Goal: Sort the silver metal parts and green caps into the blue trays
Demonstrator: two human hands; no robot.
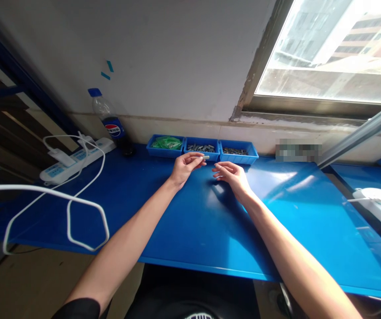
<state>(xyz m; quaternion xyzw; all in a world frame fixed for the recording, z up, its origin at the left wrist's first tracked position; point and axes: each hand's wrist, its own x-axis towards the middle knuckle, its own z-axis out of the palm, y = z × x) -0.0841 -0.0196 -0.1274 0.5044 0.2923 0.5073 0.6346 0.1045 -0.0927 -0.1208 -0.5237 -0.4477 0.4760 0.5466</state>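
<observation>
A shiny blue desk [183,235] carried a blue plastic box [214,156], the middle one of three. In front of that box, the right hand [234,177], half open, held nothing, and the left hand [183,170] pinched a short, grey, metal-looking rod [205,157]. The rod looked light, hard and maybe slippery; its long sides seemed best to pinch.

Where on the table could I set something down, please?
The table is bare between the left arm and right arm, down to the near edge, and between the right arm and the table's right edge. It is crowded at the back, where three bins stand, and at left, with cable, power strip and bottle.
</observation>
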